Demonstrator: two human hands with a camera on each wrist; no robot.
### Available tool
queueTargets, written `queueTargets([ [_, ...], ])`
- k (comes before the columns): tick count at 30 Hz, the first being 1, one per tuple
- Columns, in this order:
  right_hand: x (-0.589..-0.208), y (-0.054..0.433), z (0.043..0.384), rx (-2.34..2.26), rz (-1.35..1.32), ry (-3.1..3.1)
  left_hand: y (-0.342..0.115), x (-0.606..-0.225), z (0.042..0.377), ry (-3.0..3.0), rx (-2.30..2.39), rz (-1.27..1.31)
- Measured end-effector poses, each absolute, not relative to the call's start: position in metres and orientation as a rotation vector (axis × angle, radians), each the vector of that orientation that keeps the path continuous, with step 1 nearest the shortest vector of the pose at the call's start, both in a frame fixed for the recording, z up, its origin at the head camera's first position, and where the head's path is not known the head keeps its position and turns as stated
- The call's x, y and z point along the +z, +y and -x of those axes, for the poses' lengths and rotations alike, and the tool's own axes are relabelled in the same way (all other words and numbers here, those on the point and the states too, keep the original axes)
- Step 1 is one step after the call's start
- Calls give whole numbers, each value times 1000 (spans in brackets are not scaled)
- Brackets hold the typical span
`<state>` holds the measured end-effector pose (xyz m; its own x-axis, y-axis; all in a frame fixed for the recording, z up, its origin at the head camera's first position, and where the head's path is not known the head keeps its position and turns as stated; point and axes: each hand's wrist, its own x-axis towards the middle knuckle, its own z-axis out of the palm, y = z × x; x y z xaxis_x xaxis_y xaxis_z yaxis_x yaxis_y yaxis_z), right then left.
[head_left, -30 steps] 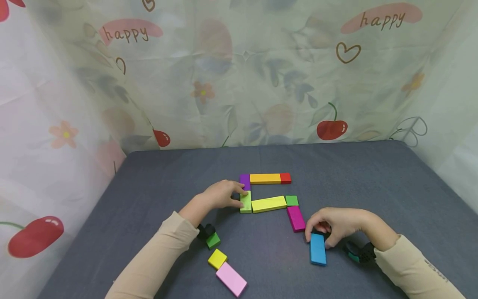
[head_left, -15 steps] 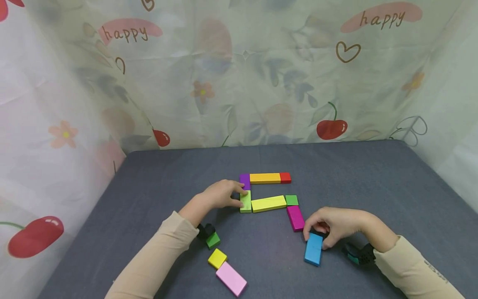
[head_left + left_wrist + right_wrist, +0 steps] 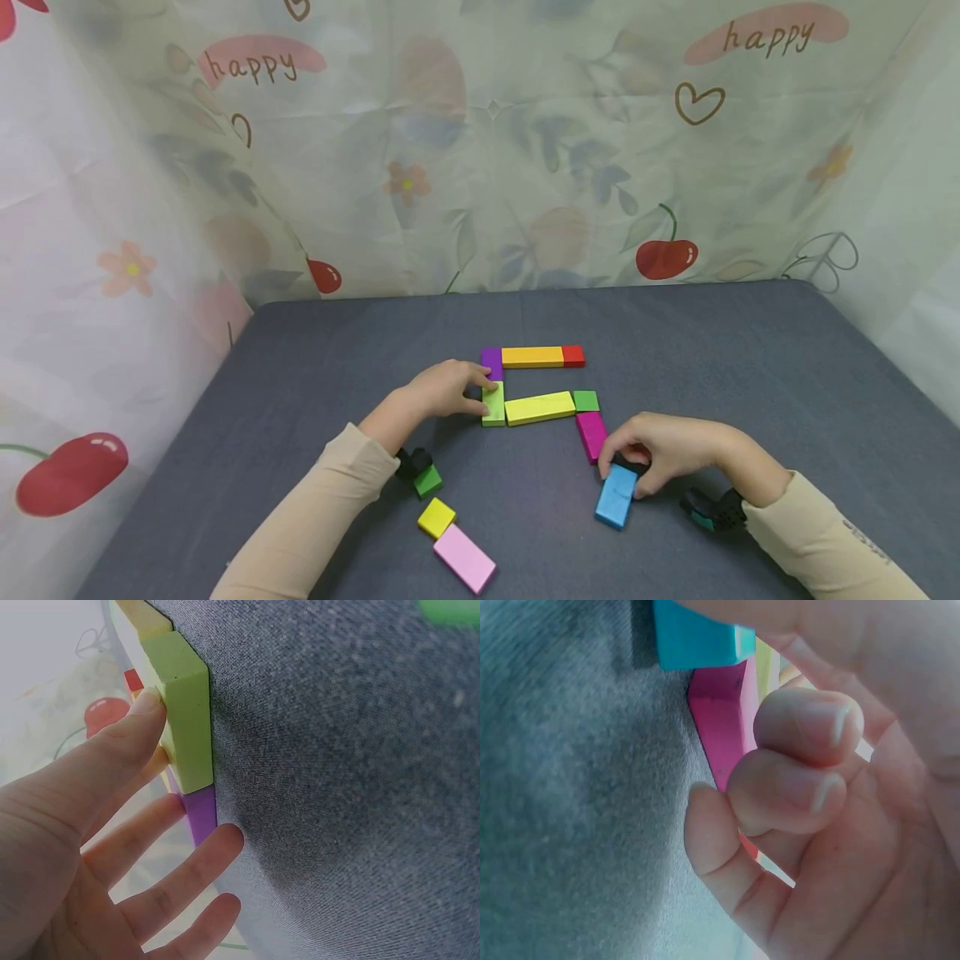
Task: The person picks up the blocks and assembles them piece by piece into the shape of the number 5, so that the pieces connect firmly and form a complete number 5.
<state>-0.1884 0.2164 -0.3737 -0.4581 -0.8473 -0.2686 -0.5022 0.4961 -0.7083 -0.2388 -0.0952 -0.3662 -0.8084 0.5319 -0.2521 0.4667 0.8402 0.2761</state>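
My left hand (image 3: 446,390) rests on the light green block (image 3: 493,408) and the purple block (image 3: 491,362), which stand end to end. In the left wrist view the thumb touches the light green block's top, and the other fingers are spread. My right hand (image 3: 671,446) pinches a blue block (image 3: 617,498) between thumb and index finger. The block lies tilted, its far end near the lower end of a magenta block (image 3: 592,436). In the right wrist view the remaining fingers curl beside the magenta block, and the blue block is partly cut off.
An orange block (image 3: 532,357) and a red one (image 3: 573,356) run right from the purple block. A yellow bar (image 3: 540,408) and small green block (image 3: 586,401) lead to the magenta one. Loose green (image 3: 428,482), yellow (image 3: 437,518) and pink (image 3: 464,558) blocks lie by the left forearm.
My right hand has moved left with the blue block, which has turned from nearly straight to slanted and come closer under the magenta block. The left hand has stayed put.
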Motion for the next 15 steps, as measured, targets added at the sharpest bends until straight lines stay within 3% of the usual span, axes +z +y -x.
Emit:
queueTargets([
  [15,-372,209,188,-684,1072,2191,-96,-367,240,2703,274,-762],
])
